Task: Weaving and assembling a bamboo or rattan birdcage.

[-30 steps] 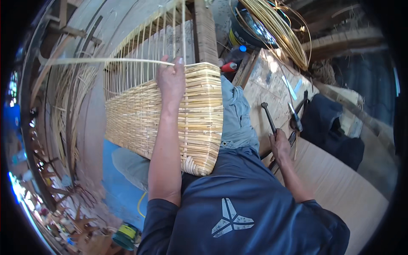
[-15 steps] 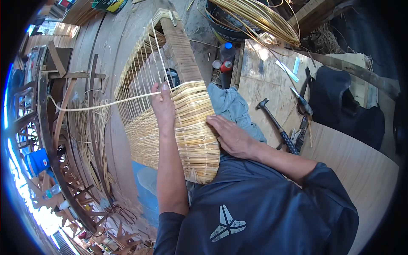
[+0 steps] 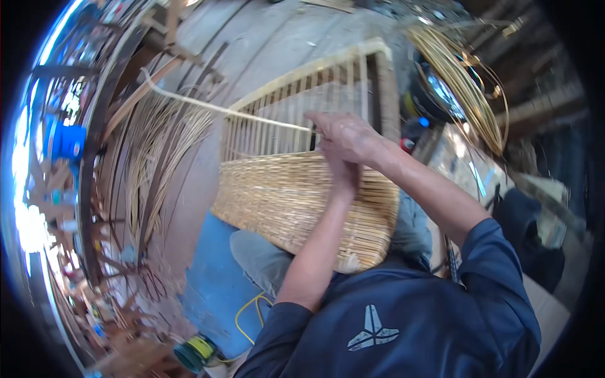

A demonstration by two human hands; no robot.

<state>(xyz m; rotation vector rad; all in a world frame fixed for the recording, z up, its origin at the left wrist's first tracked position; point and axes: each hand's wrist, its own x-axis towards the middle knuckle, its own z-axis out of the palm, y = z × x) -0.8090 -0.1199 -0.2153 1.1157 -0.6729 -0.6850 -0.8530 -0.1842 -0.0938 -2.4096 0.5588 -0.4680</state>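
Woven panel (image 3: 277, 195) leans over the lap (image 3: 259, 255). At left, a pale strand (image 3: 227, 112) slants across bare uprights (image 3: 262, 135) to the hands; keeping it taut and untwisted would likely help. Left hand (image 3: 341, 167) reaches up, partly beneath the right hand (image 3: 354, 137), whose forearm angles leftward; blurred and overlapping, neither grip can be told.

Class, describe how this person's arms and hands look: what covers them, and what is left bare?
Dark navy sleeves end near the elbows, with no marking visible on them. The forearms are bare, with no watch or bracelet showing. The right hand looks gloveless; the left hand is partly hidden, and blur hides finer detail.
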